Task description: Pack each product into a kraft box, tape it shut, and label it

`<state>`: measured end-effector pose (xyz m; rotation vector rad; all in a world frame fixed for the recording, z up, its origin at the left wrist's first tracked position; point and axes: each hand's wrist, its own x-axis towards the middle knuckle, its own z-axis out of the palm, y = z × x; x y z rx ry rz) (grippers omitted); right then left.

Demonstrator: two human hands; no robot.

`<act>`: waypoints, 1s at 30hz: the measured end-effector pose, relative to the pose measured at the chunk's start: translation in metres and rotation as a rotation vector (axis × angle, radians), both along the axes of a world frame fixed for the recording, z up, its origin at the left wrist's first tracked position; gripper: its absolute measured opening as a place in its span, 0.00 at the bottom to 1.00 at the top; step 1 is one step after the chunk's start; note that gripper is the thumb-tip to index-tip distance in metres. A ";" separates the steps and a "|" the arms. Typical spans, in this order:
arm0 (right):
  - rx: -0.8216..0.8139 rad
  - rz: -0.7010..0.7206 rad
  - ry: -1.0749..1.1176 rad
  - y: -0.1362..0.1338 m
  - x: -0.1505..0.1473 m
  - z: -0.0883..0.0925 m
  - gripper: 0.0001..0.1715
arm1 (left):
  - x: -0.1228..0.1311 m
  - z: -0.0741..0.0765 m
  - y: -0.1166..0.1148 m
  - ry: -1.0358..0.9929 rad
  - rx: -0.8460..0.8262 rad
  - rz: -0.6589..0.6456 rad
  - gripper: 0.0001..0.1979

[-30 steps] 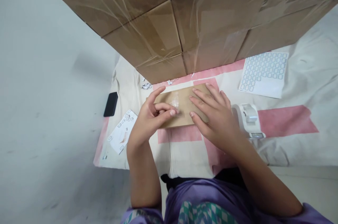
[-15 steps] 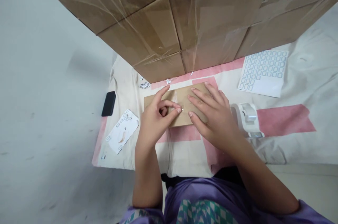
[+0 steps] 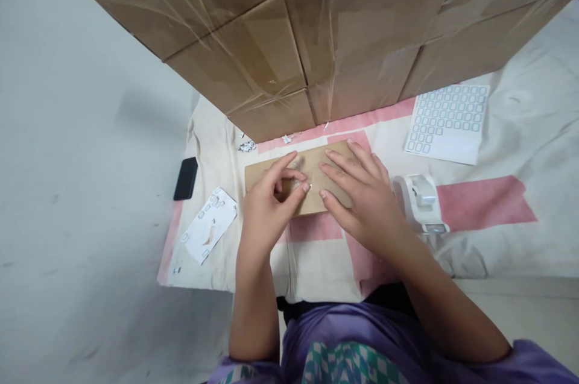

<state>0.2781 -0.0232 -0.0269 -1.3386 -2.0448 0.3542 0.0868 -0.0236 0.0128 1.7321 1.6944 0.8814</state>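
Note:
A flat brown cardboard box (image 3: pixel 316 202) lies on the cloth between my hands, with a strip of shiny clear tape (image 3: pixel 297 163) across its top. My left hand (image 3: pixel 266 203) rests over the box's left part, thumb tip on the cardboard by a tiny bright spot. Its fingers are curved and apart, the index stretched over the tape; I make out nothing held. My right hand (image 3: pixel 362 191) lies spread on the right part of the box, fingers flat and holding nothing, keeping contact with the top face.
Large wrapped cartons (image 3: pixel 353 40) stand close behind. To the right are a white tape dispenser (image 3: pixel 416 200) and a sticker sheet (image 3: pixel 447 125). Leftward lie a white card with stickers (image 3: pixel 210 221) and a black phone-like object (image 3: pixel 186 179). Paper scraps (image 3: pixel 246 146) sit near the cartons.
My left index finger has lifted and straightened away from the thumb, opening the earlier near-pinch. My right hand stays on the box. The view has shifted slightly.

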 end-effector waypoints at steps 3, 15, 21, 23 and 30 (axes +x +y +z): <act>-0.007 0.003 0.002 0.000 0.000 0.000 0.23 | 0.000 0.001 -0.001 0.044 -0.014 0.000 0.29; -0.003 0.019 0.059 0.000 0.000 0.002 0.23 | 0.007 0.008 0.015 0.293 0.058 0.038 0.22; 0.029 0.075 0.138 0.001 0.003 -0.004 0.23 | 0.018 0.007 0.034 0.373 0.115 0.091 0.10; 0.029 0.072 0.165 0.001 0.003 -0.006 0.23 | 0.016 0.008 0.035 0.384 0.112 0.038 0.12; 0.014 0.037 0.215 -0.002 -0.004 -0.004 0.21 | 0.001 0.001 -0.019 0.526 0.129 -0.177 0.24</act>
